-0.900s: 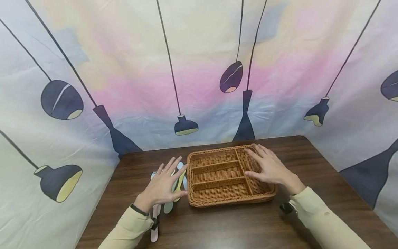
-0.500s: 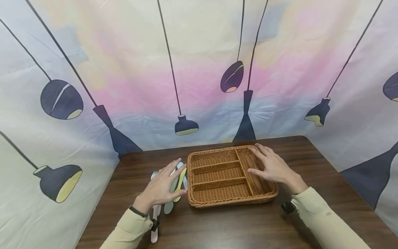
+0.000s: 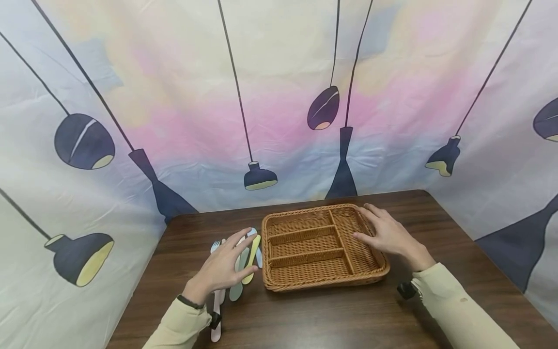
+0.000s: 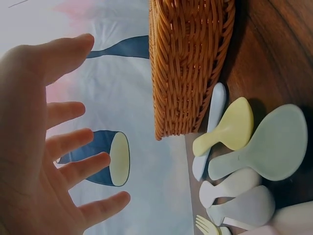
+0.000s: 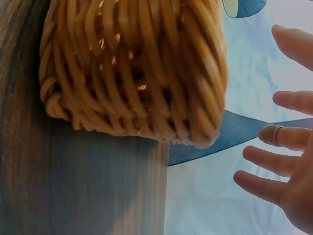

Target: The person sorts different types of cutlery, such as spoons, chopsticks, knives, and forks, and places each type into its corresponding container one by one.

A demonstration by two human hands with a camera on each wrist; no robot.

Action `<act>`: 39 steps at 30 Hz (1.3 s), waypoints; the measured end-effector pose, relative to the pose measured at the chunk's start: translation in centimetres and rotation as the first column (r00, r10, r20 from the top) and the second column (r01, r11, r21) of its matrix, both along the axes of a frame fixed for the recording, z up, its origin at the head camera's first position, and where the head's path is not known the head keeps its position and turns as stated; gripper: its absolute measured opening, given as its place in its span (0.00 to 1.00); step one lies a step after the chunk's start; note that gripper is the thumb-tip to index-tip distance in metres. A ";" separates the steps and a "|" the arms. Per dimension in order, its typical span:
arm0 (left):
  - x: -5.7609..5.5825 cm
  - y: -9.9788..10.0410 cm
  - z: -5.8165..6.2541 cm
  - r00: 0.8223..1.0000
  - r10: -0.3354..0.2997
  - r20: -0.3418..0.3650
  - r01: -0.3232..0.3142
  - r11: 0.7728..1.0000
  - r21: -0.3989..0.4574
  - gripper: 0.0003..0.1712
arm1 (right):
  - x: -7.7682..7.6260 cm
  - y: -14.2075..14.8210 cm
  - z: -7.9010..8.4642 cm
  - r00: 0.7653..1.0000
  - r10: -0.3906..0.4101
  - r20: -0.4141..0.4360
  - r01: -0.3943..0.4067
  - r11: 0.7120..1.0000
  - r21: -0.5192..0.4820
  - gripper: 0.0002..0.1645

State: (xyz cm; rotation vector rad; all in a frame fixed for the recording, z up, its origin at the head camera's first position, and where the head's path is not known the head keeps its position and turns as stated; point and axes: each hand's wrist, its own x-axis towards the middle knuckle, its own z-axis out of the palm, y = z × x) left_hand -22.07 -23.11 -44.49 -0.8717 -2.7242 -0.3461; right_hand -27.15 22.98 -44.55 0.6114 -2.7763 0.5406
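- Left hand point(image 3: 220, 267): fingers spread apart above the cutlery point(image 3: 253, 257); wicker basket point(image 3: 322, 282) on the counter point(image 3: 305, 320) at its three o'clock.
- Right hand point(image 3: 392, 238): fingers apart, above the basket's right rim, most of it towards nine o'clock.

**Left hand point(image 4: 39, 142) spread wide near a woven basket point(image 4: 188, 63)**

The thumb is at the top, and the four fingers point(image 4: 80, 170) have gaps between them. The brown basket sits on a dark wood table point(image 4: 283, 39). Beside it lie a thin pale blue piece point(image 4: 216, 110), a yellow spoon point(image 4: 237, 127) and a green spoon point(image 4: 279, 147). Lower down are a white piece point(image 4: 239, 183), a gray piece point(image 4: 247, 208) and the prongs of a fork point(image 4: 206, 225). Behind the fingers is a pale cloth point(image 4: 151, 205) with a blue lamp point(image 4: 120, 159) on it.
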 end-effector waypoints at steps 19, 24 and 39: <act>0.3 -0.2 -0.4 0.999 -0.035 -0.001 0.035 0.997 0.068 0.31 | -1.2 1.5 -1.9 0.999 0.035 -0.013 -0.037 0.992 -0.120 0.37; 0.6 -0.4 -0.4 1.000 -0.031 0.003 0.031 0.996 0.084 0.30 | -1.4 1.6 -2.3 0.998 0.031 0.055 -0.021 0.984 -0.179 0.37; 1.5 -1.1 -0.6 1.000 -0.008 0.006 0.007 0.993 0.120 0.30 | -1.6 1.9 -2.6 0.989 -0.007 0.150 0.044 0.969 -0.244 0.30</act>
